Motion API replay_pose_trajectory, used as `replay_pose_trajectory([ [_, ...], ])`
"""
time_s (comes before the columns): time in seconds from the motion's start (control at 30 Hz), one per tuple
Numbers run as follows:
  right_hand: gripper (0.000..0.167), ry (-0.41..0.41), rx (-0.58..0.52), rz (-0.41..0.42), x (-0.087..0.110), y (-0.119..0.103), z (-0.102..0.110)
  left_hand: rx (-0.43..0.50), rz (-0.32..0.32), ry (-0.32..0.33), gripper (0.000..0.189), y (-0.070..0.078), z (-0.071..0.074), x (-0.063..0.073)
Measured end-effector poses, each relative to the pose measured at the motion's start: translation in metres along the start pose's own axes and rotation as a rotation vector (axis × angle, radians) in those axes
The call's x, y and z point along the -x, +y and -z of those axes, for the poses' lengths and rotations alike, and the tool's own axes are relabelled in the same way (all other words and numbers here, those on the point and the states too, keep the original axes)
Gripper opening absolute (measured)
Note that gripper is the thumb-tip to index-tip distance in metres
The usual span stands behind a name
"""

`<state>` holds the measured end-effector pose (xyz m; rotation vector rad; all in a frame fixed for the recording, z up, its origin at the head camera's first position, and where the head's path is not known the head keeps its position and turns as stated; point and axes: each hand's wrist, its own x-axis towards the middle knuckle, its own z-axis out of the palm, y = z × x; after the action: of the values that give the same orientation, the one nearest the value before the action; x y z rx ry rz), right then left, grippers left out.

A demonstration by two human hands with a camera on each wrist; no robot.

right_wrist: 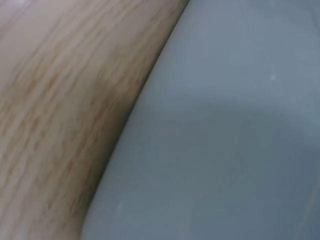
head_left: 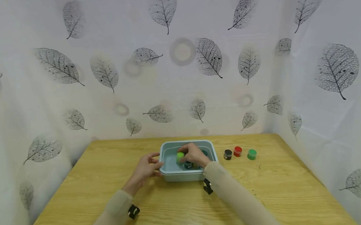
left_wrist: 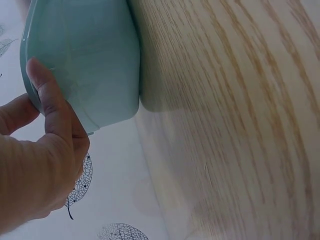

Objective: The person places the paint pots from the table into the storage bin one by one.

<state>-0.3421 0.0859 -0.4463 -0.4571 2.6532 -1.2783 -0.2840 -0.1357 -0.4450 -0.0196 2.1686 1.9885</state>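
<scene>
A pale blue-green plastic box (head_left: 180, 176) stands on the wooden table, and my left hand (head_left: 146, 170) grips its left rim. Seen in the left wrist view, the fingers of that hand (left_wrist: 55, 135) pinch the rim of the box (left_wrist: 95, 60) from both sides. My right hand (head_left: 195, 155) reaches inside the box and pinches a small jar with a light green top (head_left: 180, 156). Beside that jar is a dark jar (head_left: 188, 165); other small jars are partly covered by the right hand. The right wrist view shows only the box wall (right_wrist: 215, 140), without the hand.
To the right of the box, a black-topped jar (head_left: 227, 154), a red-topped jar (head_left: 237, 151) and a green-topped jar (head_left: 252, 154) stand on the table (head_left: 288, 188). A leaf-patterned curtain (head_left: 179, 91) hangs behind and along the sides.
</scene>
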Motion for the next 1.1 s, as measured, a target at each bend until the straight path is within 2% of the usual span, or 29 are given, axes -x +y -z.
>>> replay_pose_trajectory([
  [0.3,0.036,0.033,0.003,-0.037,-0.001,0.003,-0.005,-0.021,0.008,-0.013,0.055,-0.002,0.001,0.001],
  [0.47,0.029,0.085,0.004,-0.031,-0.002,0.003,-0.004,-0.015,0.004,-0.011,0.055,0.000,0.000,0.001],
  [0.6,0.029,0.091,0.009,-0.026,-0.002,0.002,-0.002,-0.005,0.012,-0.002,0.055,0.002,-0.001,-0.001],
  [0.8,0.030,0.081,-0.059,-0.022,0.004,0.000,0.004,-0.012,0.010,-0.007,0.055,0.003,-0.001,-0.001],
  [1.1,0.031,-0.023,-0.103,0.068,0.010,0.005,0.013,-0.027,0.014,0.000,0.054,0.002,0.000,-0.002],
])
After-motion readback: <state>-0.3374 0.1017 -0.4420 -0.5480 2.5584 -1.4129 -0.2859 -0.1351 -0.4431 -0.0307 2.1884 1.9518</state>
